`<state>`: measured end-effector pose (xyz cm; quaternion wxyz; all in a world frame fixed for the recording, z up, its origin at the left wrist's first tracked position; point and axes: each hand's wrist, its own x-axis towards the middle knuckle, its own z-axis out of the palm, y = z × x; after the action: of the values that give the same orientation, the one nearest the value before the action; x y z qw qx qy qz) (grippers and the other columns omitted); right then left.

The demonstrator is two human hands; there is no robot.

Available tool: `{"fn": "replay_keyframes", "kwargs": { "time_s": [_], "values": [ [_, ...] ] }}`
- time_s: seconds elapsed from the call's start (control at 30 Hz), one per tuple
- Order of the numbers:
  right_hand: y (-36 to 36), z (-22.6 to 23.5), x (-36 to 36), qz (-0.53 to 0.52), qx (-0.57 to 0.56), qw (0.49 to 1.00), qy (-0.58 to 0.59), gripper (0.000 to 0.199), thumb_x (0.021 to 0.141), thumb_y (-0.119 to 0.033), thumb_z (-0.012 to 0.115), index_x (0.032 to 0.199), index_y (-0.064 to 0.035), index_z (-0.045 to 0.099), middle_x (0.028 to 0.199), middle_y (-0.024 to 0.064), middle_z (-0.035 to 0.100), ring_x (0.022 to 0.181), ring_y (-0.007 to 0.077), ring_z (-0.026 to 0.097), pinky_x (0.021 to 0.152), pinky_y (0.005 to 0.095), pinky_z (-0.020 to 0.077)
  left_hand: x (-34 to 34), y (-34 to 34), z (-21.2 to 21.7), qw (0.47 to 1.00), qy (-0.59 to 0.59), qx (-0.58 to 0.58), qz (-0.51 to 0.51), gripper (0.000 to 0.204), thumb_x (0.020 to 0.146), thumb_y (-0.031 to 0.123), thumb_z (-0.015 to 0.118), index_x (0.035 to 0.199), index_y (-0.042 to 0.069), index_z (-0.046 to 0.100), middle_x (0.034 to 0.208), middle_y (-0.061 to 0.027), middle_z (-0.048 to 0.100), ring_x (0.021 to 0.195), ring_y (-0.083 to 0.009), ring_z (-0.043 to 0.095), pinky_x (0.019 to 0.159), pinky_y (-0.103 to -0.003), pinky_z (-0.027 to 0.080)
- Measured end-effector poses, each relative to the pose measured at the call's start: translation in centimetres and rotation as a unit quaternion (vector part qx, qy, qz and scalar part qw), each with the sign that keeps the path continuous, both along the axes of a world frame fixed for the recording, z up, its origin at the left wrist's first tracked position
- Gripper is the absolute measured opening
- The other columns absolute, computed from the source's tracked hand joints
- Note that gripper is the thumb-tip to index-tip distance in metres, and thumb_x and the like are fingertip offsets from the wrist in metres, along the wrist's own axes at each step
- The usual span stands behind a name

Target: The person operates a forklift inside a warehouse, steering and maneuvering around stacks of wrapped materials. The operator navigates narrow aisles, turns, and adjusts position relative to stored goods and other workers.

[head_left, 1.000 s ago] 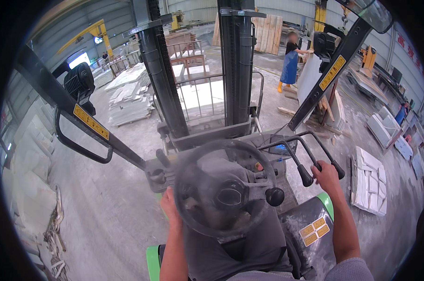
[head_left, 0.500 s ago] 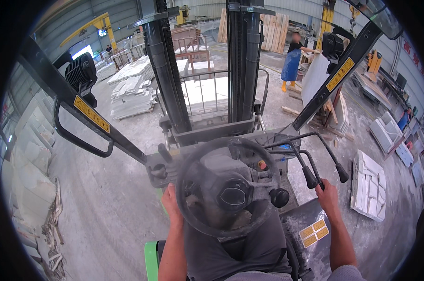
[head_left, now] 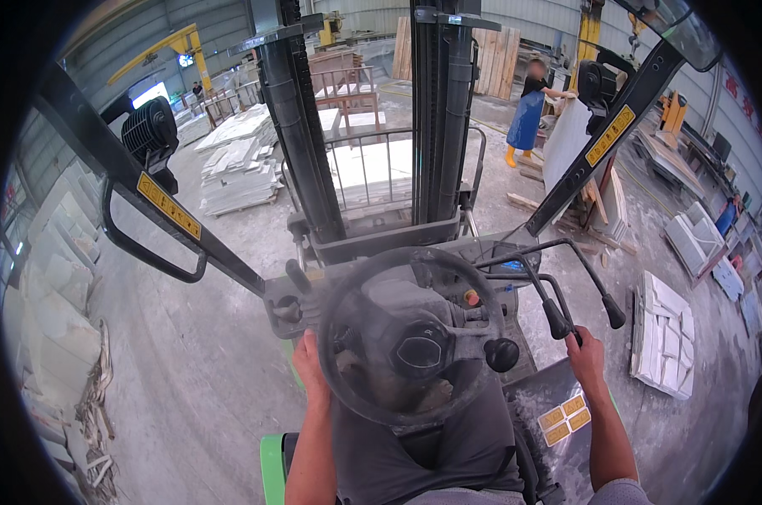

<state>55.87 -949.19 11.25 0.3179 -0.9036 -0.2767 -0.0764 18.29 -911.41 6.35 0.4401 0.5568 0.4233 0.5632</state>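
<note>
At the left rim of a black steering wheel [head_left: 330, 370], my left hand [head_left: 311, 370] is closed, thumb upward along the rim and the other fingers hidden. The wheel has a round black knob [head_left: 502, 354] on its right side. My right hand [head_left: 586, 357] is wrapped round a black control lever [head_left: 576, 333], low on its grip. Beside it, two more bent levers end in black grips [head_left: 556, 320] and stand free of my fingers. My legs are under the wheel.
Ahead rises the forklift mast [head_left: 440, 118] with a load guard [head_left: 373, 172]. White slab stacks [head_left: 239, 172] stand front left. A person in a blue apron [head_left: 526, 118] touches an upright slab [head_left: 569, 139] at front right. A wrapped slab pallet [head_left: 663, 332] lies right; stone pieces [head_left: 61, 328] line the left.
The view has shifted very slightly. Both my hands stay where they were, and the person in the apron has moved their legs a little.
</note>
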Motion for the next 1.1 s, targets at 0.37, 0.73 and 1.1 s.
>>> {"fn": "replay_keyframes", "kwargs": {
  "time_s": [0.37,0.73,1.1],
  "values": [
    [0.6,0.4,0.0,0.004,0.031,0.999,0.021,0.041,0.097,-0.035,0.067,0.116,0.0010,0.070,0.070,0.0173,0.069,0.066,0.0342,0.070,0.063,0.0442,0.0520,-0.3,-0.2,0.4,1.000,0.020,-0.001,-0.010,0.048,0.110,0.034,0.045,0.080,-0.001,0.061,0.067,-0.0014,0.055,0.063,-0.0100,0.046,0.056,-0.033,0.038],
    [1.0,1.4,-0.1,0.005,0.039,0.999,0.012,0.040,0.098,-0.035,0.066,0.117,0.0005,0.069,0.073,0.0177,0.071,0.068,0.0348,0.071,0.065,0.0441,0.0537,-0.2,-2.5,0.8,0.998,0.049,-0.044,0.011,0.050,0.109,0.033,0.043,0.089,-0.006,0.066,0.074,-0.0073,0.063,0.070,-0.0150,0.053,0.065,-0.037,0.045],
    [5.7,9.6,-5.4,0.031,0.188,0.947,-0.258,0.046,0.092,-0.014,0.071,0.132,0.0016,0.056,0.131,0.0214,0.059,0.122,0.0413,0.055,0.107,0.0473,0.0424,0.2,-2.6,1.3,0.999,0.029,0.005,0.026,0.050,0.109,0.034,0.045,0.087,-0.007,0.064,0.072,-0.0074,0.062,0.068,-0.0149,0.053,0.063,-0.036,0.046]
  ]
}}
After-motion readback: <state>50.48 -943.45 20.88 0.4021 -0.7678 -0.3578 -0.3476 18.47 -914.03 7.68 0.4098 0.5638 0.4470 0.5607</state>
